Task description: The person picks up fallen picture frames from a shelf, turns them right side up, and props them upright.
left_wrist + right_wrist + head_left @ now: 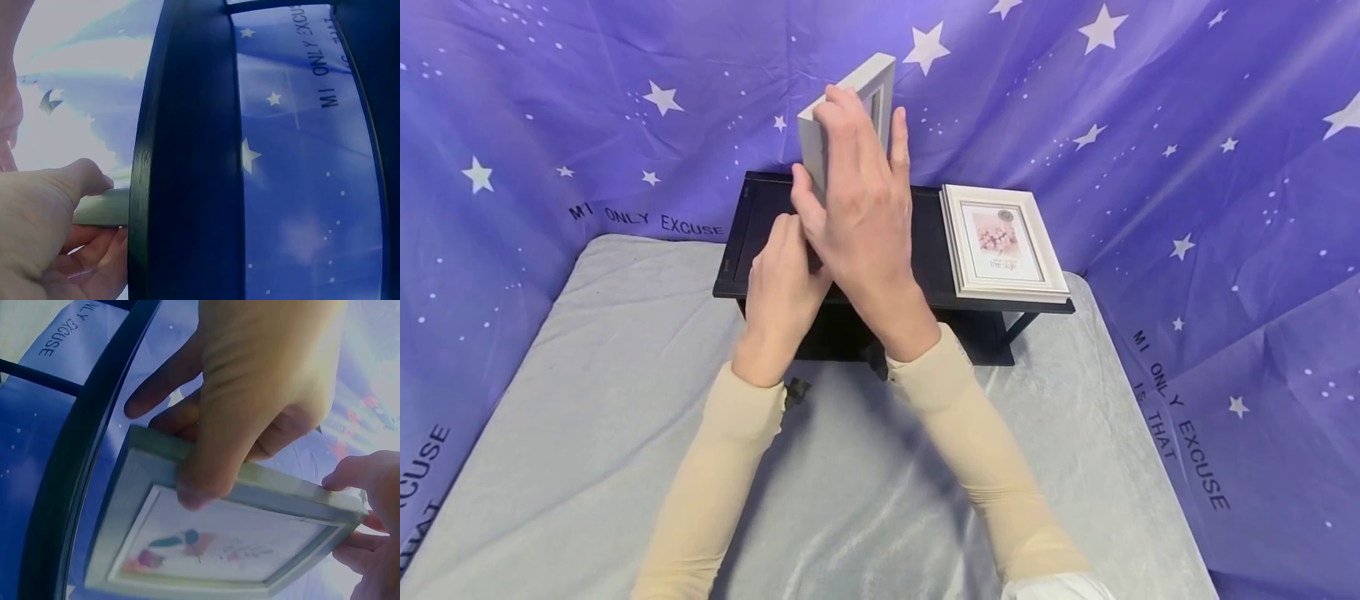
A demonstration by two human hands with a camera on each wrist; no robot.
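A white picture frame (813, 150) stands tilted up over the black shelf unit (928, 250) in the head view. Behind its glass, a floral print (194, 544) shows in the right wrist view. My left hand (784, 287) pinches the frame's lower end, thumb on one side and fingers on the other. Higher up, my right hand (867, 200) grips the frame's edge, its thumb lying over the front border and some fingers behind. In the left wrist view, a short piece of the frame's edge (103, 211) shows between the left thumb and fingers, next to the dark board.
A second, cream picture frame (1052, 287) lies flat on the right end of the shelf's top. The shelf stands on a bed-like surface with a grey cloth (850, 483). Purple curtains with white stars (662, 98) close in the back and sides.
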